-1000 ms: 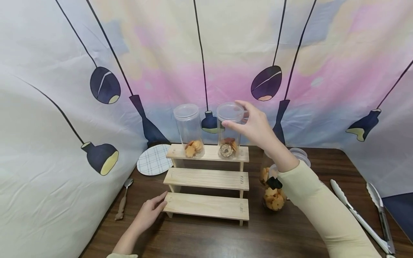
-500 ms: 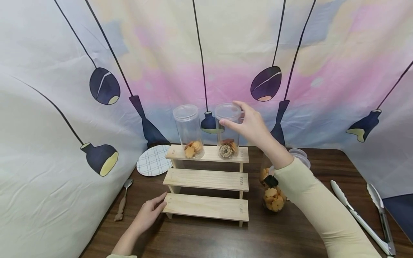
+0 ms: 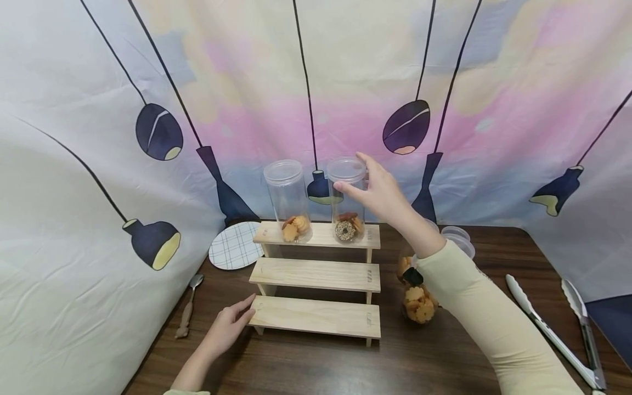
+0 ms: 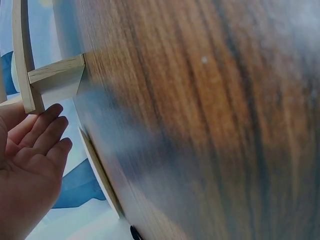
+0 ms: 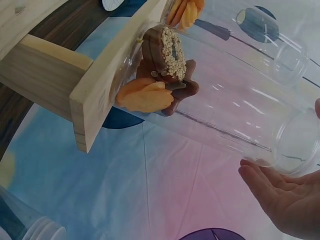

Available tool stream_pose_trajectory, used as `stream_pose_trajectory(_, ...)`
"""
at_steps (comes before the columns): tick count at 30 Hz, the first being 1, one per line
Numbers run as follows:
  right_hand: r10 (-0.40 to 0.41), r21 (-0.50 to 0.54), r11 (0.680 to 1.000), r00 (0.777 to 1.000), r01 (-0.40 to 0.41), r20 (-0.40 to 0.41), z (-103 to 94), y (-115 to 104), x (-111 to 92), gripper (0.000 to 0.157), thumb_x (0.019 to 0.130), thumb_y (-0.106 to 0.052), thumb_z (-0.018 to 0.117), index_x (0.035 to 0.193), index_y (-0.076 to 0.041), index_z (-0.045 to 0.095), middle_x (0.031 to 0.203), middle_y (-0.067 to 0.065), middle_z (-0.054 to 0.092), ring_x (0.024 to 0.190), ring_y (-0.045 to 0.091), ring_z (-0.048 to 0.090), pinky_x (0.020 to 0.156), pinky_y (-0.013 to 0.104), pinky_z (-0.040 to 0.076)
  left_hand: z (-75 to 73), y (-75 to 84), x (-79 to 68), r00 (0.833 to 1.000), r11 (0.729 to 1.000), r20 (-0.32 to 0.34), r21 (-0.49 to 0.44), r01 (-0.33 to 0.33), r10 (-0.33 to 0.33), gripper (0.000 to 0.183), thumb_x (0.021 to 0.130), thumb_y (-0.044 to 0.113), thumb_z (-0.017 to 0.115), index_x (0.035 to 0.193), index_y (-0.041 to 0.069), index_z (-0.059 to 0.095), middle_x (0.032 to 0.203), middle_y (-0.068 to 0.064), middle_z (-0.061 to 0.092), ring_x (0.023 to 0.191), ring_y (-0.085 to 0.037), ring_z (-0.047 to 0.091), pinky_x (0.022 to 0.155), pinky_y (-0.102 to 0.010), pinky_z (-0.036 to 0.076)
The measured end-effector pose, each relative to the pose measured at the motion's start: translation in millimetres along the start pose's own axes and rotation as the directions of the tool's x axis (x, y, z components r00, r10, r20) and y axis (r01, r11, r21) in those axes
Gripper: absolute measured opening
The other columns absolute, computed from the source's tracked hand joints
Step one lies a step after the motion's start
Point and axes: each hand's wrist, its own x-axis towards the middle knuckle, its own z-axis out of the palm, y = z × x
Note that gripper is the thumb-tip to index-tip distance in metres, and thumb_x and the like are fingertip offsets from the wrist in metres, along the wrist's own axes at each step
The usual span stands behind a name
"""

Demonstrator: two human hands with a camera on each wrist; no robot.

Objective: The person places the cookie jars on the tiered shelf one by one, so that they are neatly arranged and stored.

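A three-step wooden rack point(image 3: 316, 274) stands on the table. My left hand point(image 3: 228, 328) holds the left end of its lowest step; in the left wrist view its fingers point(image 4: 47, 132) lie beside the board's end. Two tall clear lidded jars stand on the top step. The left jar point(image 3: 288, 195) has a few cookies at its bottom. The right jar point(image 3: 348, 200) holds cookies, including a seed-covered ring cookie point(image 5: 173, 52). My right hand point(image 3: 385, 192) grips this jar around its lid, thumb in front and fingers behind.
Right of the rack, jars with cookies point(image 3: 419, 304) are partly hidden by my right arm. Clear round lids point(image 3: 459, 241) lie behind it. Tongs point(image 3: 550, 332) lie at far right. A spoon point(image 3: 187, 312) and a checked oval mat point(image 3: 236, 245) are on the left.
The right jar has shifted slightly left along the top step, with my right hand moving along with it. My left hand has stayed at the lowest step.
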Motion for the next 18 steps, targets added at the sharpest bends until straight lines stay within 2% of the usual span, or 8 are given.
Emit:
stream_pose_trajectory(7,-0.026,-0.008,1.000,1.000,0.026,0.004,1.9,-0.3,-0.9,0.096,0.082,-0.064,0.062,0.153,-0.012,0.023,0.148,0.014,0.036,0.118,0.030,0.050,0.091,0.046,0.047,-0.3,-0.5,0.3,1.000,1.000,0.004,0.005,0.005,-0.005,0.045,0.100,0.023,0.055,0.137,-0.003,0.050,0.135,-0.019,0.051,0.125,-0.033,0.046,0.102,-0.050,0.037)
stream_pose_trajectory(14,-0.030,-0.032,0.999,1.000,0.030,0.001,1.9,-0.4,-1.5,0.097,0.084,-0.064,0.061,0.154,-0.011,0.019,0.152,0.016,0.029,0.135,0.031,0.033,0.104,0.053,0.034,-0.4,-0.7,0.1,1.000,1.000,-0.001,0.006,0.005,-0.005,0.045,0.100,0.022,0.055,0.137,-0.003,0.051,0.135,-0.019,0.051,0.125,-0.034,0.047,0.102,-0.051,0.037)
stream_pose_trajectory(18,-0.035,-0.010,0.999,0.999,0.035,-0.004,-1.5,-1.1,-3.6,0.098,0.084,-0.062,0.062,0.154,-0.011,0.017,0.150,0.016,0.031,0.132,0.031,0.038,0.101,0.052,0.037,-0.6,-1.0,0.9,1.000,1.000,0.001,0.012,-0.001,0.001,0.045,0.100,0.022,0.055,0.137,-0.003,0.051,0.135,-0.020,0.052,0.125,-0.034,0.047,0.102,-0.052,0.037)
